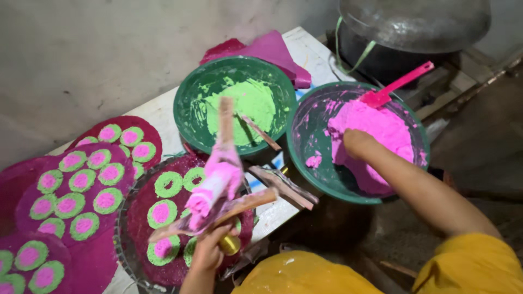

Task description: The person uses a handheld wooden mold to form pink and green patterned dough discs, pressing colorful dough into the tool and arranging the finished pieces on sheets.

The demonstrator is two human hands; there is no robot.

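Right hand digs closed fingers into pink dough in right bowl; left hand grips dough-caked wooden press, its long axis upright, over the tray w/ rings.

Soft, even light fell across the frame, brightest on the grey wall at upper left, while the lower right sank into dim shadow. Colours looked saturated, detail slightly smeared, and a dull sheen showed on the metal pot at top right.

glossy plastic bowl, soft matt pink dough, wooden press
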